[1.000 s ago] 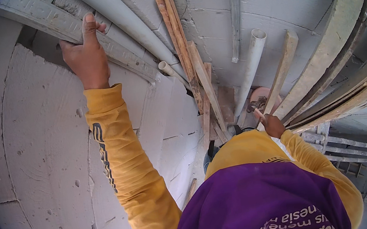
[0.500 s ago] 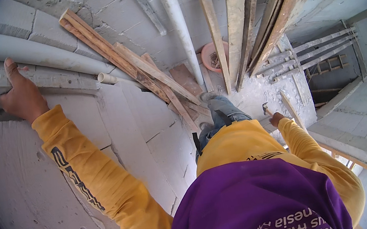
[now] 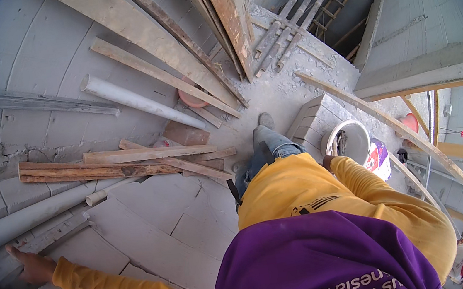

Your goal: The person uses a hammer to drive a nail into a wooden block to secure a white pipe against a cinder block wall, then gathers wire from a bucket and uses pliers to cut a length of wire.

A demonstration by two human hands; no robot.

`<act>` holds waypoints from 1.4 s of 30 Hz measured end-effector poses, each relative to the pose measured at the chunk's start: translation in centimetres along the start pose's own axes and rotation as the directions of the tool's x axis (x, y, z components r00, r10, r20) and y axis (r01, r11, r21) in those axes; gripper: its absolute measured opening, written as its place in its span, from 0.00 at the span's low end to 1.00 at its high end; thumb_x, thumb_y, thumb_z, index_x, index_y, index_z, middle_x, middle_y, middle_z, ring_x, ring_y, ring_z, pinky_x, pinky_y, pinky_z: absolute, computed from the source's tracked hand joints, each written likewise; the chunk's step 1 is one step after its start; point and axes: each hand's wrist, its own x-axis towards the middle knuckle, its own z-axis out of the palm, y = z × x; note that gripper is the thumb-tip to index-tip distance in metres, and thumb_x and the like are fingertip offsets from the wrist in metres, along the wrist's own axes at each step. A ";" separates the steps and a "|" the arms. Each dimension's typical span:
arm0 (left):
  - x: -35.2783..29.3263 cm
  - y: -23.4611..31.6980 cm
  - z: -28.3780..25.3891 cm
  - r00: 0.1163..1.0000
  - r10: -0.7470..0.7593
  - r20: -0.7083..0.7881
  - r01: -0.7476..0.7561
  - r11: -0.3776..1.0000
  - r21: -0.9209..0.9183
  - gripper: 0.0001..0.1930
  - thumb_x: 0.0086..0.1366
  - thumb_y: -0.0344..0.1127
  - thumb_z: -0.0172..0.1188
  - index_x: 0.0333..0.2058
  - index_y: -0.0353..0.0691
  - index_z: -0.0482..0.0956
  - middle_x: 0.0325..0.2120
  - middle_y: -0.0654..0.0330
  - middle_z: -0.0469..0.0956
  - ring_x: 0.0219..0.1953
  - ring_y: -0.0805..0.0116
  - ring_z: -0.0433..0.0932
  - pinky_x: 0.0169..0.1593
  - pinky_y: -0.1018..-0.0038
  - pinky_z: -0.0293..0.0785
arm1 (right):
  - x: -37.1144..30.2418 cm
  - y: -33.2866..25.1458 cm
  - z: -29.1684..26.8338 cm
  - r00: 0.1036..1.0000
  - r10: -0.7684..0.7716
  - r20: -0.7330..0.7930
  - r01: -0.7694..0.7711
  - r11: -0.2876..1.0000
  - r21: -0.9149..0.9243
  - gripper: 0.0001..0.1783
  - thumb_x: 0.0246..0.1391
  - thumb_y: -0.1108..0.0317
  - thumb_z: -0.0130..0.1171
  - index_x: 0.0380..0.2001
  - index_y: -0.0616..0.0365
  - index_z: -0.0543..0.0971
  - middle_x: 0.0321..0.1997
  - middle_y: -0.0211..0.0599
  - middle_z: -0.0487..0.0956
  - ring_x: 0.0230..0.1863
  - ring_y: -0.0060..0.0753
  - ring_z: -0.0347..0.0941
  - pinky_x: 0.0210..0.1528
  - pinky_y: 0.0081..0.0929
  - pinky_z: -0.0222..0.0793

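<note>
My left hand (image 3: 32, 266) is at the far left, its thumb up against a long grey plank (image 3: 69, 233) and its fingers curled round the edge, partly out of sight. A thick grey pipe (image 3: 40, 214) runs just beyond the plank. A thinner, pale pipe (image 3: 105, 192) lies by its end. At my right side, my right hand (image 3: 327, 162) hangs low, mostly hidden by my yellow sleeve and body. Beside it stands a round white bucket (image 3: 360, 137) with some things inside. Whether that hand holds anything does not show.
Loose timber strips (image 3: 149, 151) lie by the wall. A white pipe (image 3: 142, 102) and tall boards (image 3: 140, 39) lean there. Stacked pale blocks (image 3: 313, 118) stand near the bucket. A long slanting timber (image 3: 402, 135) crosses on the right. Beyond is a floor opening (image 3: 344, 22) with a ladder.
My view has swung to the right, bringing the bucket and block stack into sight. My left hand stays at the plank. The hammer seen in my right hand before is no longer visible.
</note>
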 end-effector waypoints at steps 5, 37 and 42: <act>-2.1 1.0 0.2 0.998 0.061 -0.031 -0.065 0.987 -0.148 0.43 0.50 0.64 0.70 0.41 0.21 0.71 0.41 0.44 0.76 0.42 0.59 0.74 0.50 0.66 0.73 | 4.0 3.0 2.1 0.985 0.047 -0.166 -0.004 0.967 0.254 0.27 0.56 0.49 0.54 0.45 0.65 0.81 0.45 0.57 0.81 0.49 0.51 0.79 0.53 0.41 0.72; -58.1 -1.9 18.2 -0.675 0.164 0.719 -0.253 0.864 -0.435 0.34 0.61 0.44 0.64 0.59 0.30 0.66 0.53 0.43 0.74 0.54 0.57 0.75 0.55 0.68 0.71 | -2.5 6.8 8.9 0.557 0.831 0.010 0.096 -0.076 0.992 0.17 0.52 0.65 0.58 0.40 0.68 0.77 0.39 0.63 0.80 0.44 0.61 0.77 0.46 0.45 0.73; -55.6 -0.9 22.9 -0.558 0.034 0.829 -0.008 0.999 -0.047 0.28 0.64 0.39 0.62 0.58 0.29 0.67 0.54 0.46 0.73 0.52 0.65 0.76 0.52 0.75 0.73 | 0.7 4.1 12.2 0.893 0.447 0.053 0.026 -0.170 0.985 0.23 0.53 0.57 0.62 0.43 0.67 0.78 0.31 0.57 0.82 0.31 0.51 0.82 0.36 0.41 0.77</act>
